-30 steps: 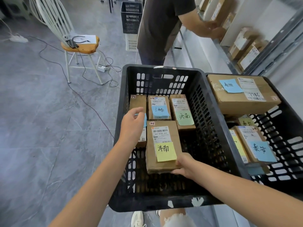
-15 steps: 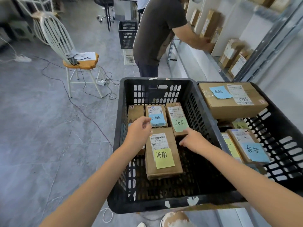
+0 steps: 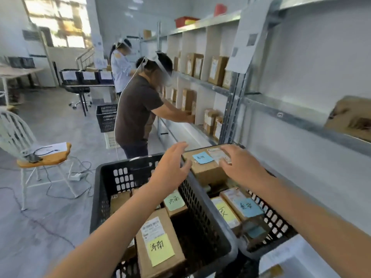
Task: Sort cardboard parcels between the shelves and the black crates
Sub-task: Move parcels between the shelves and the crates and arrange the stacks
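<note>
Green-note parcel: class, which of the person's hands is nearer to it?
Left. The left hand hovers just above the green-note parcel; the right hand is over the big parcel in the other crate.

The floor (image 3: 50,121) was grey tile and the walls (image 3: 321,57) were white. A window (image 3: 58,21) at upper left admitted bright daylight. A white chair (image 3: 52,160) with a wooden seat stood at left. Cables (image 3: 83,164) and a power strip (image 3: 76,176) lay beside it. A desk (image 3: 18,71) stood at far left.
</note>
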{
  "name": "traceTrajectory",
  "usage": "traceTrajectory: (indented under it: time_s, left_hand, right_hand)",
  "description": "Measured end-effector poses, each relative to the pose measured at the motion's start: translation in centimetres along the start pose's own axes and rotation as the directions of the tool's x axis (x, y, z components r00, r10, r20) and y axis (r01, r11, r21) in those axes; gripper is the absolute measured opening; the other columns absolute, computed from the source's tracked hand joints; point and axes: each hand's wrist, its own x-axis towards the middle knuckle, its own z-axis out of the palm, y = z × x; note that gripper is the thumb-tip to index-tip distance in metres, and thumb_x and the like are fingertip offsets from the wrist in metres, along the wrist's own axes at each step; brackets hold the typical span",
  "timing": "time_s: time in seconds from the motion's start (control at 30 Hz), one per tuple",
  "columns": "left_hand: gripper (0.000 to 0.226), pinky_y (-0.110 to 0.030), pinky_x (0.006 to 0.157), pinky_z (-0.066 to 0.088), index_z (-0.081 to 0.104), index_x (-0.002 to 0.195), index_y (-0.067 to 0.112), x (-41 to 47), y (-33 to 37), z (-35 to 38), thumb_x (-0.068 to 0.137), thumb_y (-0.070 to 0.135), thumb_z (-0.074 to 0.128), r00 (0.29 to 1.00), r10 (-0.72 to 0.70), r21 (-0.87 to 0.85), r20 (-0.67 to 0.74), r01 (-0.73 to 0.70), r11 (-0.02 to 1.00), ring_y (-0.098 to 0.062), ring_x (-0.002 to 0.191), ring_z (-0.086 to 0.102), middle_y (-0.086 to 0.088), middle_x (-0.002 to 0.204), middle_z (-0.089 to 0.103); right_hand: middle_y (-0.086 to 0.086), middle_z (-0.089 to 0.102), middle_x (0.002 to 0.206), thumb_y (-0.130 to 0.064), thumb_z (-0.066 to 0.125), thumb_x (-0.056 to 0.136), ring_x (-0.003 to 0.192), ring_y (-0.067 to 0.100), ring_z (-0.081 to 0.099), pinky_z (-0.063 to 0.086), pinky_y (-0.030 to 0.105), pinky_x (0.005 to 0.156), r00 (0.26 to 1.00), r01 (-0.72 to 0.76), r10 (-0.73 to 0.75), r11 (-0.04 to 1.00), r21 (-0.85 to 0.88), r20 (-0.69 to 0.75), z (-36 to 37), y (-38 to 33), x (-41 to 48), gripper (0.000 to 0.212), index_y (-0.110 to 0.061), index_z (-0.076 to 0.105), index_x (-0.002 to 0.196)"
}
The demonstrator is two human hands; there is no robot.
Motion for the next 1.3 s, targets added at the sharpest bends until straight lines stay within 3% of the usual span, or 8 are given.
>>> traceTrajectory:
  time_s: [0.27,0.53,0.7,0.87,0.97,1.1,1.2,1.3]
  left_hand:
    - [0.053,-0.030,0.119,0.019,0.036,0.151,0.012,4.5,15.4,5.2,0.103,0.029,0.049,0.949,0.307,-0.043,0.066,-0.305,0.951,-0.018,0.147,0.026,-0.004,0.159,0.032]
    - [0.052,-0.023,0.115,0.021,0.037,0.150,0.011,3.1,31.2,12.4,0.103,0.028,0.049,0.832,0.545,-0.147,0.100,-0.529,0.836,-0.018,0.144,0.032,-0.005,0.156,0.037]
    - [0.048,-0.006,0.104,0.016,0.044,0.145,0.002,0.6,40.5,15.8,0.101,0.019,0.054,0.746,0.658,-0.239,0.103,-0.623,0.745,-0.023,0.138,0.041,-0.011,0.149,0.045]
    - [0.049,-0.026,0.106,0.038,0.040,0.148,0.012,-0.8,50.2,18.0,0.101,0.023,0.049,0.712,0.690,-0.401,0.133,-0.598,0.694,-0.023,0.128,0.051,-0.004,0.151,0.041]
    - [0.048,-0.008,0.072,0.039,0.039,0.148,0.017,-0.9,55.0,18.3,0.102,0.026,0.049,0.694,0.715,-0.457,0.084,-0.611,0.647,-0.008,0.106,0.050,-0.003,0.143,0.047]
    - [0.053,-0.008,0.064,0.042,0.032,0.152,0.022,0.0,60.1,18.4,0.102,0.029,0.048,0.695,0.714,-0.521,0.087,-0.579,0.627,-0.002,0.085,0.058,-0.001,0.142,0.050]
    - [0.054,-0.011,0.056,0.046,0.031,0.153,0.019,1.3,63.2,18.7,0.101,0.025,0.049,0.730,0.680,-0.567,0.060,-0.536,0.625,-0.015,0.091,0.065,-0.007,0.151,0.042]
    - [0.058,-0.023,0.087,0.042,0.028,0.155,0.015,2.9,65.5,19.4,0.101,0.026,0.048,0.787,0.609,-0.572,0.098,-0.456,0.682,-0.027,0.129,0.051,-0.008,0.154,0.038]
  right_hand:
    - [0.005,0.046,0.149,-0.030,0.051,0.099,0.134,0.023,0.044,0.035,0.035,0.109,0.980,-0.081,0.063,0.993,-0.089,-0.187,-11.5,7.8,-5.9,0.052,-0.018,0.039,0.148]
    - [0.004,0.041,0.152,-0.021,0.051,0.097,0.132,0.025,0.045,0.041,0.038,0.104,0.910,-0.327,0.268,0.934,-0.148,-0.317,-22.8,16.9,-16.6,0.054,-0.016,0.038,0.149]
    - [0.008,0.049,0.143,-0.015,0.050,0.094,0.122,0.027,0.051,0.043,0.037,0.099,0.841,-0.413,0.293,0.890,-0.192,-0.454,-29.6,20.4,-23.4,0.051,-0.011,0.043,0.144]
    - [0.004,0.050,0.142,-0.021,0.049,0.098,0.108,0.017,0.055,0.040,0.021,0.084,0.757,-0.481,0.302,0.858,-0.180,-0.579,-35.2,23.1,-30.2,0.051,-0.019,0.038,0.148]
    - [0.006,0.060,0.124,-0.024,0.051,0.099,0.083,0.018,0.063,0.051,0.028,0.069,0.677,-0.519,0.337,0.849,-0.100,-0.654,-38.4,24.3,-33.4,0.054,-0.024,0.034,0.150]
    - [0.006,0.052,0.126,-0.015,0.050,0.096,0.106,0.019,0.059,0.046,0.025,0.086,0.550,-0.545,0.260,0.832,-0.105,-0.794,-42.4,25.9,-36.1,0.041,-0.013,0.048,0.138]
    - [0.011,0.051,0.131,-0.014,0.047,0.099,0.111,0.023,0.057,0.038,0.022,0.085,0.447,-0.598,0.239,0.796,-0.090,-0.862,-44.6,27.4,-36.7,0.037,-0.005,0.050,0.134]
    - [0.015,0.046,0.144,-0.026,0.043,0.103,0.128,0.028,0.049,0.030,0.022,0.090,0.422,-0.631,0.373,0.775,0.027,-0.826,-46.4,28.6,-35.9,0.048,-0.003,0.039,0.146]
